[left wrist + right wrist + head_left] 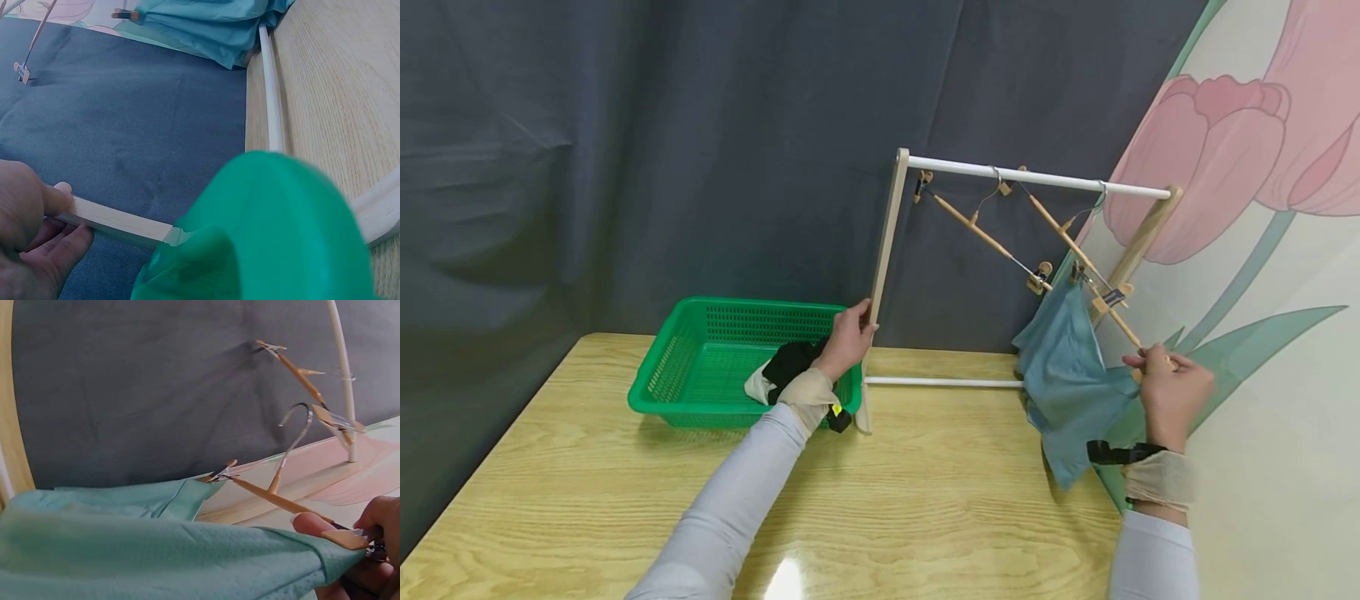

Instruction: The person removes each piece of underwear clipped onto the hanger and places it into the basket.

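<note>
My left hand [846, 340] grips the wooden upright [889, 242] of a small clothes rack, thumb and fingers on either side of it in the left wrist view. At the rack's right end, my right hand [1174, 393] pinches the clip end of a wooden clip hanger [265, 496]. A teal cloth garment [1071, 375] hangs from this hanger's clips. The hanger's metal hook [307, 425] stands off the rail in the right wrist view. Two more clip hangers, one on the left [973, 225] and one on the right [1060, 229], hang from the white top rail [1037, 177].
A green plastic basket [658, 367] stands left of the rack, with black cloth [792, 365] and white cloth [760, 386] inside. A white lower bar [943, 382] runs near the wooden table [925, 500]. Behind are a dark curtain [760, 150] and a tulip-painted wall [1300, 275].
</note>
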{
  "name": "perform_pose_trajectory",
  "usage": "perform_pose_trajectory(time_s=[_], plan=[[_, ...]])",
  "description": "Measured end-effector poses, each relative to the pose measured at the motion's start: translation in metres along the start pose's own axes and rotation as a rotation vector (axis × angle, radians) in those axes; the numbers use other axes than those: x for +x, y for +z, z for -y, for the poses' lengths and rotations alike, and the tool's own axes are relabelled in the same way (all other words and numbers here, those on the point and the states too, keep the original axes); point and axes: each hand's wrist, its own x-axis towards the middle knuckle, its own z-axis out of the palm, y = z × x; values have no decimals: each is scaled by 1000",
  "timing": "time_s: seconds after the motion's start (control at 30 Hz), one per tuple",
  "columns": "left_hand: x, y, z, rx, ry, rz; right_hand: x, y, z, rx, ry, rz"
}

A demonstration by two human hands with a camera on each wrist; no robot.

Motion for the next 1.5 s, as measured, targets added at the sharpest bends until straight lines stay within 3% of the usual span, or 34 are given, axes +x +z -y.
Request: perform_pose_trajectory(time_s=[0.23, 0.37, 0.57, 0.8, 0.93, 1.07, 1.2, 1.33, 1.5], plan=[[0, 0, 0, 10, 1, -1, -8, 8, -12, -72, -9, 75], [1, -1, 0, -13, -5, 1, -25, 11, -11, -157, -46, 185], [2, -1, -3, -11, -8, 26, -55, 15, -8, -329, -178, 374], [2, -10, -11, 51, -22, 117, -87, 12, 2, -364, -324, 555], [-4, -18, -11, 71, -39, 177, -100, 9, 14, -362, -384, 599], [-16, -27, -12, 106, -33, 201, -110, 5, 25, -340, -439, 631], [-35, -36, -17, 123, 63, 267, -117, 4, 33, -313, -465, 678], [-60, -39, -25, 154, 227, 380, -124, 6, 39, -271, -469, 750], [-89, -35, -36, 220, 426, 424, -133, 11, 46, -178, -525, 831]])
